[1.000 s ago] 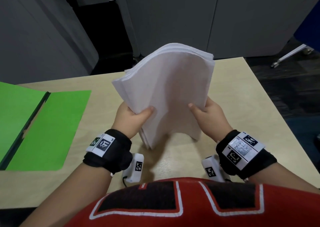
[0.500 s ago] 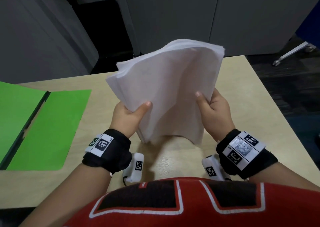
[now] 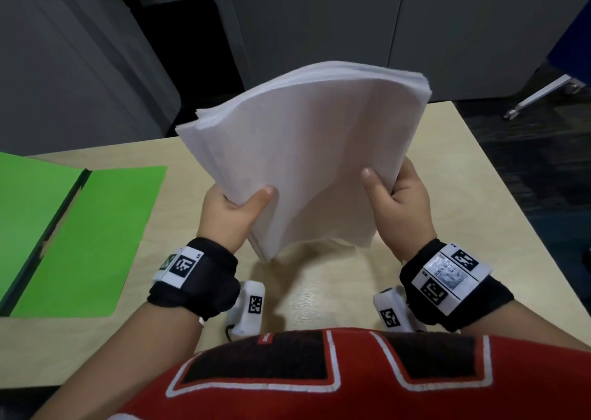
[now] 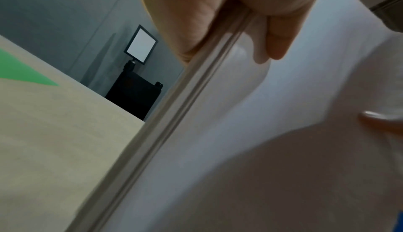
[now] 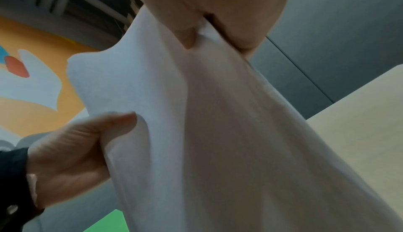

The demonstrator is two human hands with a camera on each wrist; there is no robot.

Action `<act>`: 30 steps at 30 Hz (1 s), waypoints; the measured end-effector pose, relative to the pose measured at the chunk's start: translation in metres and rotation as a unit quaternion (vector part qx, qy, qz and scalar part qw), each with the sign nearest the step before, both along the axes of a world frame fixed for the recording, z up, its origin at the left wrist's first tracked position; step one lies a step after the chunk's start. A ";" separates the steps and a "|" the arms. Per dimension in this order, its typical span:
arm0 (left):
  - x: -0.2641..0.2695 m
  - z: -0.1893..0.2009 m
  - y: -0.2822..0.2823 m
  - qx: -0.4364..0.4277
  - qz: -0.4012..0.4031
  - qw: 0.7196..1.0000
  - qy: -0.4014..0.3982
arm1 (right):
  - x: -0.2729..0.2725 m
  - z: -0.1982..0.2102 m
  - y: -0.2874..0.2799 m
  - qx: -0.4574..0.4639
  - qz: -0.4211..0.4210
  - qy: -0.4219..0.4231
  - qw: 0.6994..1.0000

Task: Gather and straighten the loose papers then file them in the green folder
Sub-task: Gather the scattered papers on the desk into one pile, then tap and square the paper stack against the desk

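A thick stack of white papers [image 3: 307, 151] is held upright above the middle of the table, bowed, its lower edge just off the tabletop. My left hand [image 3: 236, 211] grips its left side, thumb on the near face. My right hand [image 3: 396, 195] grips the right side the same way. The left wrist view shows the stack's edge [image 4: 174, 115] running under my left hand [image 4: 229, 20]. In the right wrist view the papers [image 5: 196, 115] hang from my right hand [image 5: 218, 11], with my left hand [image 5: 76, 149] on the far side. The green folder [image 3: 80, 237] lies open at the table's left.
The light wooden table [image 3: 463, 195] ends a short way to the right and behind the papers. Grey cabinets [image 3: 319, 19] stand behind it. A chair base [image 3: 543, 96] is on the dark floor at the right. My red shirt [image 3: 319, 375] fills the bottom.
The stack has risen from near the tabletop and now tilts a little more to the right. Both hands have kept their grips on its sides.
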State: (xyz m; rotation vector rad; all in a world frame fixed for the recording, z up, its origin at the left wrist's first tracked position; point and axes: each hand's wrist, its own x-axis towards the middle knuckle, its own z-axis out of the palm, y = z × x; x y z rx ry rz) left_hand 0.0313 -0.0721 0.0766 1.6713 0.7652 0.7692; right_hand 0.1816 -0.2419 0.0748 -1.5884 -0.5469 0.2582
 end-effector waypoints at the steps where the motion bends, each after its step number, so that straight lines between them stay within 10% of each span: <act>1: 0.000 0.002 0.001 0.001 -0.004 1.000 -0.009 | 0.000 0.000 0.000 0.008 0.000 0.005 1.000; 14: 0.012 0.012 0.017 0.118 0.062 0.976 0.171 | 0.014 -0.004 -0.002 -0.020 -0.042 0.000 0.999; 19: 0.011 0.044 0.035 0.364 -0.056 0.900 0.231 | 0.017 -0.006 -0.007 -0.079 -0.087 -0.086 0.989; 23: 0.017 0.047 0.030 0.478 -0.138 0.819 0.286 | 0.018 -0.002 -0.005 -0.154 0.046 -0.158 0.974; 30: 0.010 0.024 0.045 0.432 -0.031 0.874 0.222 | 0.012 -0.018 -0.001 -0.040 0.090 0.044 0.994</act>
